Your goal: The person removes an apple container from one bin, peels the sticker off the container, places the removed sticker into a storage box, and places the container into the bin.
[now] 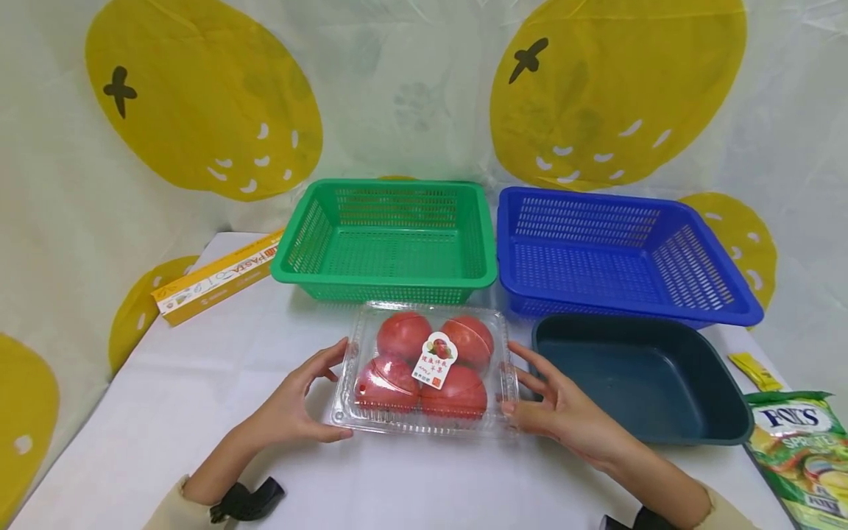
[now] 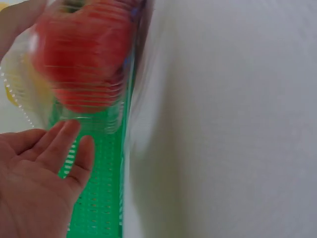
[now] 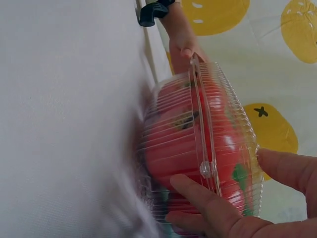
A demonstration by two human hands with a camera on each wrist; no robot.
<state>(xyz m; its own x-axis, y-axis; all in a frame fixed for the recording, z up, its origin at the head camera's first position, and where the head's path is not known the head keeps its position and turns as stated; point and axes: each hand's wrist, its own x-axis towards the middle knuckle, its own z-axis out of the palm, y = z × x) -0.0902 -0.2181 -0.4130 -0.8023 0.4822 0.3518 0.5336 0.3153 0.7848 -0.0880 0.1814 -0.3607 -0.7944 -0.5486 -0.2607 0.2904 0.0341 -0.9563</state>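
A clear plastic fruit box (image 1: 430,368) with several round red fruits and a white label lies between my two hands, in front of the green basket (image 1: 391,280). At its left end, my left hand (image 1: 298,405) grips the side with the fingers spread and the thumb near the front corner. My right hand (image 1: 563,412) holds the other end, its thumb and fingers spread across the rim. Ribbed walls of the box show in the right wrist view, with fingertips (image 3: 185,186) touching them. Blur in the left wrist view obscures the left hand's exact contact.
Right of the green basket stands a blue basket (image 1: 616,305), with a dark teal tub (image 1: 642,434) before it. A yellow pasta box (image 1: 218,276) lies at the left. A yellow packet (image 1: 755,372) and a green snack bag (image 1: 801,456) lie at the far right.
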